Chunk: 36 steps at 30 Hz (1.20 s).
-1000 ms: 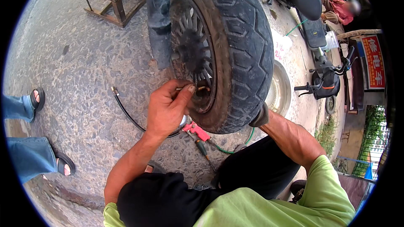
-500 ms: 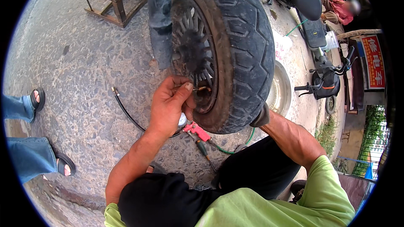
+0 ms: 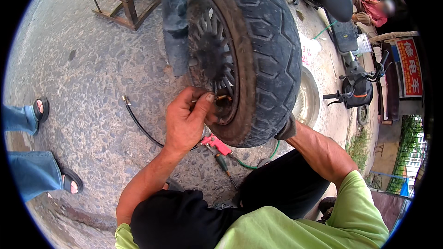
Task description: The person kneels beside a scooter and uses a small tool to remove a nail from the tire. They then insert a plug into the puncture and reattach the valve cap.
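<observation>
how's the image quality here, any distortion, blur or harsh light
Head view: strong fisheye, black corners, the stand and ground bending toward the rim; soft daylight, no hard shadows; slight glare on the metal basin; left hand at the valve and the tyre are sharp; right hand mostly hidden behind the tyre; a face at top right is blurred.

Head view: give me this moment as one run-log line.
left hand: fingertips pinching valve stem at wheel rim | right hand: hidden behind tyre | pink air gun and black hose: on ground, unheld
</observation>
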Motion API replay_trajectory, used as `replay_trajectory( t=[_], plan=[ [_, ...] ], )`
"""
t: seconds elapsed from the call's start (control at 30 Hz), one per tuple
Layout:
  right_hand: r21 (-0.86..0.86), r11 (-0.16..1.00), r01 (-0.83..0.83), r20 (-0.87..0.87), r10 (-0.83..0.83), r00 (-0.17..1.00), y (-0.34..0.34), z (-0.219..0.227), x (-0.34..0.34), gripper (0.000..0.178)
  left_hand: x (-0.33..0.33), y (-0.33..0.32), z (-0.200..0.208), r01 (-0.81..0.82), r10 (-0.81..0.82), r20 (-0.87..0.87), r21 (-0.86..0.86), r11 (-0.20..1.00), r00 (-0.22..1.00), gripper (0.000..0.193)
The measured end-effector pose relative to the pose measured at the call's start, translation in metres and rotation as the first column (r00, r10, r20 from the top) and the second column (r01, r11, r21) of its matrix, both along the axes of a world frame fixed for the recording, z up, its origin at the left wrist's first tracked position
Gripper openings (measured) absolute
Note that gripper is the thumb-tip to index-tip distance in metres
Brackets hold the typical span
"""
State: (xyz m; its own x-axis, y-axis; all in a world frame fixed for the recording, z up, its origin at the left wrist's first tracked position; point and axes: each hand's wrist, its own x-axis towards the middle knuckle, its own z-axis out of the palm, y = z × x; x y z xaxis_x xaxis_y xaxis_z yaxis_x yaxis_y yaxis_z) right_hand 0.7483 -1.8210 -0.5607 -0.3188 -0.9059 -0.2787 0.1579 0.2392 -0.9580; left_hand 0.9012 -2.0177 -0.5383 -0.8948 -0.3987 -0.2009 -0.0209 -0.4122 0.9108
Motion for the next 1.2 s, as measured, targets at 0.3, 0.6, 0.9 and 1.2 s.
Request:
replay_trajectory(
  t=[0.3,0.6,0.9,1.2],
  plan=[
    [0.030,0.997,0.077,0.212,-0.082,0.974,0.009,-0.005,-0.001,0.048,-0.002,-0.001,-0.006,0.020,-0.017,-0.015,0.202,0.979,1.000,0.013],
    [-0.024,0.996,0.091,0.342,-0.078,0.937,-0.005,0.037,0.008,0.043,-0.005,-0.001,0.005,-0.002,0.006,0.017,-0.280,0.960,1.000,0.007],
    [0.213,0.975,0.058,-0.366,0.024,0.930,0.069,0.056,-0.005,0.040,0.029,-0.043,0.014,-0.025,0.027,-0.051,0.035,0.999,0.998,0.011],
    [0.490,0.737,-0.466,0.231,0.405,0.885,0.049,0.176,0.046,0.030,0.057,-0.064,0.038,-0.067,0.040,-0.200,-0.135,0.989,0.979,0.015]
  ],
)
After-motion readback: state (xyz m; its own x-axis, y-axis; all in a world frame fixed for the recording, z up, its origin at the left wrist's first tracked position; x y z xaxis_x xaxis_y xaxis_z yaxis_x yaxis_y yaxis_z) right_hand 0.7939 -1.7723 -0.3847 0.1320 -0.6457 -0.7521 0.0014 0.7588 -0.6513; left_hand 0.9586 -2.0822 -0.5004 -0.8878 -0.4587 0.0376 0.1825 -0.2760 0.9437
